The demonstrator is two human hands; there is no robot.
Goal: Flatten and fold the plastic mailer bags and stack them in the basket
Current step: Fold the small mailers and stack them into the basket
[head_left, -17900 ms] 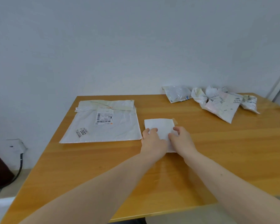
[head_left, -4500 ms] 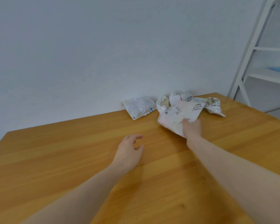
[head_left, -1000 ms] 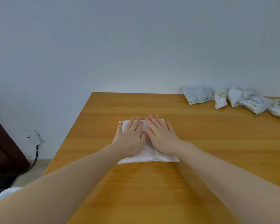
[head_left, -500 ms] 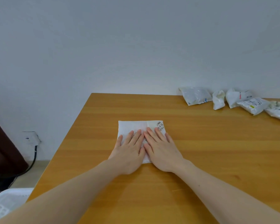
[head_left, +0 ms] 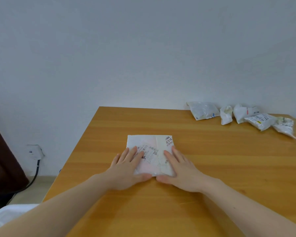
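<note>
A wooden table [head_left: 212, 168] stands against a pale wall, its left edge beside a wall socket [head_left: 34, 151] with a dark cable. Near the table's left edge, midway between front and back, a white mailer bag [head_left: 150, 144] with printed labels lies flat. A person's left hand [head_left: 126, 170] and right hand [head_left: 179, 170] press down on its near half, fingers straight and spread, gripping nothing, thumbs almost meeting at the near edge. Five crumpled mailer bags [head_left: 237, 115] lie in a row along the table's back edge toward the right corner. A white basket [head_left: 5, 216] shows partly at lower left.
</note>
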